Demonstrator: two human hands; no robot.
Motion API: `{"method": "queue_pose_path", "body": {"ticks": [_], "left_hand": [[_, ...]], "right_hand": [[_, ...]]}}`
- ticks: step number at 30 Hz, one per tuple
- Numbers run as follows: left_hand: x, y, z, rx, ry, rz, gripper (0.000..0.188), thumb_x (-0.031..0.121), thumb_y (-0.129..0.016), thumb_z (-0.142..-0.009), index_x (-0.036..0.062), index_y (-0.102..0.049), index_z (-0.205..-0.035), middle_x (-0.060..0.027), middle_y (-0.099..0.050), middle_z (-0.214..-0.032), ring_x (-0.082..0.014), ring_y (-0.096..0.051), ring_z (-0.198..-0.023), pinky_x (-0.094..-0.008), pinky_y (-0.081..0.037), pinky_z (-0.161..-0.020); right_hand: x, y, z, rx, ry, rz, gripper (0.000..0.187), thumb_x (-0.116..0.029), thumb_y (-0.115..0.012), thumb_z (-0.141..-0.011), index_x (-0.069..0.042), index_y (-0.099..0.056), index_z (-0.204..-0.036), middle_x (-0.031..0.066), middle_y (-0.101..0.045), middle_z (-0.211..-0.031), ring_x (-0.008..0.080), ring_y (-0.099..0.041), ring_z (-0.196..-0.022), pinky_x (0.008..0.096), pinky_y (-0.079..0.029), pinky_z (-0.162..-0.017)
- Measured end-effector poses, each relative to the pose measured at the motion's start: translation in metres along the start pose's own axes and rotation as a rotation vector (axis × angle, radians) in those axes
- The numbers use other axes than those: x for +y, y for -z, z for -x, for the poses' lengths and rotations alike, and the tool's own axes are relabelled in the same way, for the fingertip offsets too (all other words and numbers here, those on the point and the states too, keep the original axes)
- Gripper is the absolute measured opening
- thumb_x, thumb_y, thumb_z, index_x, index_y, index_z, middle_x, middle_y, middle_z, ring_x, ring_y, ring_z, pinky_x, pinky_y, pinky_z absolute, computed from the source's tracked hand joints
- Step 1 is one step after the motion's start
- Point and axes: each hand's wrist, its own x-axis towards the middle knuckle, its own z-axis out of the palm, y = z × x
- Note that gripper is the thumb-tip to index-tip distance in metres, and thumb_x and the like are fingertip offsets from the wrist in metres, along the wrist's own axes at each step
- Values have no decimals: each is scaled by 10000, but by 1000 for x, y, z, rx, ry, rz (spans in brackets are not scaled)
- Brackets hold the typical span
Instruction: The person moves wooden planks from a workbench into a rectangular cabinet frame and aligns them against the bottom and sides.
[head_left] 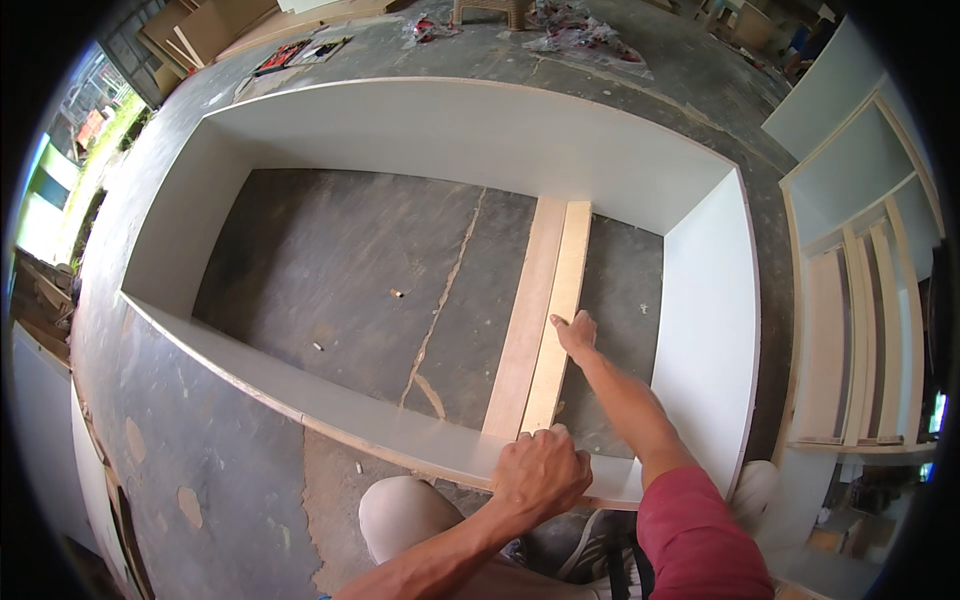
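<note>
A large rectangular box frame of white-faced panels (440,125) lies on the floor before me. Across its right part run two bare wood strips side by side, a pinkish one (522,320) on the left and a paler one (562,300) on the right. My right hand (576,335), its arm in a red sleeve, is closed on the right edge of the paler strip, thumb over the top. Closer to me, my left hand (543,468) is curled over the top edge of the near panel (400,425), by the strips' near ends. Its fingertips are partly hidden.
Another white frame with wooden slats (860,330) stands at the right. Beyond the far panel lie a red-and-black tool case (283,57), plastic bags (585,40) and a woven stool (488,12). Boards (200,35) lean at the far left. A crack (447,290) crosses the floor.
</note>
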Motion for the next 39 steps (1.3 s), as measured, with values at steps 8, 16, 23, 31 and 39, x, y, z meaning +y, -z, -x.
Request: {"method": "queue_pose_path", "body": {"ticks": [8, 16, 23, 31, 39], "left_hand": [[-1, 2, 0, -6, 16, 14, 365, 278, -537, -866, -76, -626, -857, -285, -680, -786, -445, -696, -771, -509, -552, -731], [-3, 4, 2, -6, 39, 13, 349, 262, -534, -866, -76, -620, -853, -291, -675, -794, -445, -691, -760, -517, -549, -710], [-2, -1, 1, 30, 28, 3, 340, 258, -540, -866, -73, -617, -844, -293, -671, -791, -442, -691, -758, -513, -552, -708], [2, -1, -2, 16, 70, -5, 338, 249, -539, -867, -76, -629, -884, -296, -677, -822, -436, -692, -786, -510, -556, -733], [9, 6, -2, -79, 135, 2, 352, 254, -527, -871, -75, -630, -942, -290, -683, -897, -440, -683, -884, -522, -537, -806]], "right_hand": [[-1, 14, 0, -100, 15, -64, 568, -387, -756, -867, 100, -568, -1092, 300, -626, -1173, 420, -625, -1115, 482, -504, -926], [7, 9, -4, -99, 152, -212, 400, -298, -798, -847, 42, -603, -924, 173, -671, -877, 263, -683, -818, 401, -543, -700], [19, 34, -28, -416, 218, -458, 295, -163, -774, -850, 80, -615, -902, 172, -683, -773, 229, -676, -555, 348, -556, -431], [-6, 36, -9, -242, 63, -177, 309, -207, -784, -842, 46, -610, -882, 144, -689, -726, 201, -673, -544, 334, -556, -482], [-29, 47, 3, -129, 27, 170, 267, -203, -733, -800, 50, -680, -866, 193, -730, -843, 296, -741, -758, 395, -612, -697]]}}
